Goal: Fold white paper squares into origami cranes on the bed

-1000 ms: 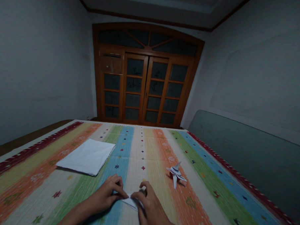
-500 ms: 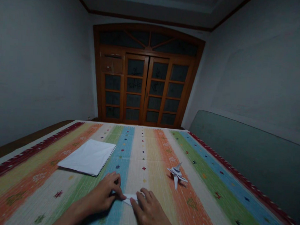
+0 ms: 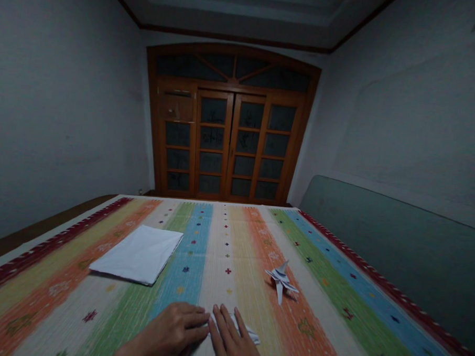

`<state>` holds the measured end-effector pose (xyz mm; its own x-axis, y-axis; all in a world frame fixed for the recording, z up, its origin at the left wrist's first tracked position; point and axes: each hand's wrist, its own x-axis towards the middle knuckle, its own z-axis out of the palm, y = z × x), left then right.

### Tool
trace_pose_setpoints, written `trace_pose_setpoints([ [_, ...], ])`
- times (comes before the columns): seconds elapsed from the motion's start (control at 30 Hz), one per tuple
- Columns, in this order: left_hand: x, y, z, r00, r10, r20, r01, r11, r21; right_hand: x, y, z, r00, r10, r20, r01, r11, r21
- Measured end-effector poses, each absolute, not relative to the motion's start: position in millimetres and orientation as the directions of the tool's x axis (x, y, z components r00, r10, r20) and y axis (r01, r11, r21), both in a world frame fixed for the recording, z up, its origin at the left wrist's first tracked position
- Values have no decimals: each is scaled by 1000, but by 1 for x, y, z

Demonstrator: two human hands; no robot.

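Note:
A small folded piece of white paper (image 3: 251,333) lies on the tablecloth at the bottom middle, mostly covered by my hands. My right hand (image 3: 233,341) lies flat over it, fingers stretched out and slightly apart. From the left, my left hand (image 3: 176,327) meets the paper with bent fingers held close together at its edge; the thumb is hidden. The fingertips of both hands nearly touch. To the right stands a folded paper crane (image 3: 280,282) with pointed tips. Farther back on the left rests a stack of white paper sheets (image 3: 139,255).
A striped, multicoloured tablecloth (image 3: 214,245) covers the table. Along the right side runs a grey-green panel or backrest (image 3: 376,242). Wooden doors with glass panes (image 3: 231,141) stand beyond the far edge, between pale walls.
Both hands have come nearer to me. My right hand has flattened over the folded paper, whose end now shows on its right. The left fingers, pinching before, lie closer together.

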<state>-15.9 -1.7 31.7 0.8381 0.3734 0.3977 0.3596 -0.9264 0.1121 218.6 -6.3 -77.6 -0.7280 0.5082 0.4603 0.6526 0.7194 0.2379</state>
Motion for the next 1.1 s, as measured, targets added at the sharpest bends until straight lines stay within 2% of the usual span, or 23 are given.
trace_pose_setpoints([
  [0.23,-13,2,38,850,368,378,364,-928,83,215,-6,-65,-722,587,367,654,752,84],
  [0.37,-11,-1,33,828,424,368,421,-902,93,223,-6,-48,-732,609,307,644,765,18],
  [0.57,-3,-2,17,791,507,342,537,-844,11,225,-2,-49,-656,691,302,724,689,-4],
  [0.7,-3,1,12,808,463,363,512,-858,-47,229,2,-58,-646,704,295,729,684,-36],
  [0.8,-7,4,15,802,438,406,481,-877,-3,236,3,-56,-662,696,279,708,703,-73],
  [1.1,-23,17,16,742,466,483,461,-877,138,239,-1,-39,-662,720,206,699,693,-174],
])
